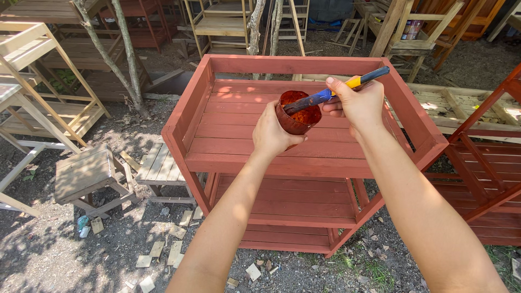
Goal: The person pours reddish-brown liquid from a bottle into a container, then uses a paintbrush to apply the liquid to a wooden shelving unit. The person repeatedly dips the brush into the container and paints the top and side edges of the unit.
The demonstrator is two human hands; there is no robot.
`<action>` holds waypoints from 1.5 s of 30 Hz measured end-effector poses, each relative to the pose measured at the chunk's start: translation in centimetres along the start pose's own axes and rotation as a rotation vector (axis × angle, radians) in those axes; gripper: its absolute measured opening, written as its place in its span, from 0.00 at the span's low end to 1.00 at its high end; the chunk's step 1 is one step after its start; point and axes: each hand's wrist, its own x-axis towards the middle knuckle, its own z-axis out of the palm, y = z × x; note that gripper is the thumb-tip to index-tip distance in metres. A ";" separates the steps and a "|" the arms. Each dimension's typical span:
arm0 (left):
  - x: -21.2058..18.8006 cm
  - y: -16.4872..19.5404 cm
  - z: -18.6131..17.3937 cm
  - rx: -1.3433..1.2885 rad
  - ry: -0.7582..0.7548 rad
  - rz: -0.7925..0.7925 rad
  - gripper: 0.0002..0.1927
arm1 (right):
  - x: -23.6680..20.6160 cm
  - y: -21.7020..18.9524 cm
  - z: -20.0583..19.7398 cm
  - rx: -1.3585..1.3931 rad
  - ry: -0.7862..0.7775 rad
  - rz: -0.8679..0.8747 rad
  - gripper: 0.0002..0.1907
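Left hand [273, 132] grips a small round paint-stained cup [296, 113] w/ red-orange paint, held above top tier of red-painted wooden slatted shelf unit [260, 138]. Right hand [355, 103] clenches a blue-and-yellow-handled paintbrush [339, 89], bristle end inside cup. Unpainted wooden stool [87, 173] stands near left on dirt.

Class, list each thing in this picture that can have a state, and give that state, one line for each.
Left hand: closed around the cup.
Right hand: gripping the brush handle.
Cup: held over the shelf unit, tilted, wet with red-brown paint inside.
Brush: slanted, head down in the cup.
Shelf unit: upright, painted red-brown.
Small stool: bare wood, unpainted.
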 end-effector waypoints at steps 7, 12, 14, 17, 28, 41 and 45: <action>0.0 0.1 0.0 -0.017 0.007 0.016 0.56 | 0.8 1.8 0.0 0.165 0.052 0.152 0.10; 0.2 0.2 0.4 -0.014 0.009 0.028 0.56 | 0.8 2.4 -0.1 0.232 0.070 0.224 0.12; 0.2 0.0 0.4 0.006 -0.020 0.023 0.55 | 0.6 2.2 -0.3 0.177 0.058 0.205 0.12; 0.0 -0.4 0.2 0.055 -0.088 -0.020 0.54 | 0.4 1.5 -1.2 0.081 0.013 0.064 0.11; 0.9 -1.4 0.7 0.021 -0.077 -0.053 0.56 | 0.5 1.1 -3.2 -0.031 -0.167 -0.303 0.08; 2.2 -2.6 5.3 -0.247 -0.072 0.103 0.57 | -0.5 2.5 -3.9 -0.002 0.023 -0.179 0.07; 1.9 -2.4 7.0 -0.143 -0.034 0.086 0.60 | -0.6 4.4 -4.3 0.188 0.189 0.005 0.07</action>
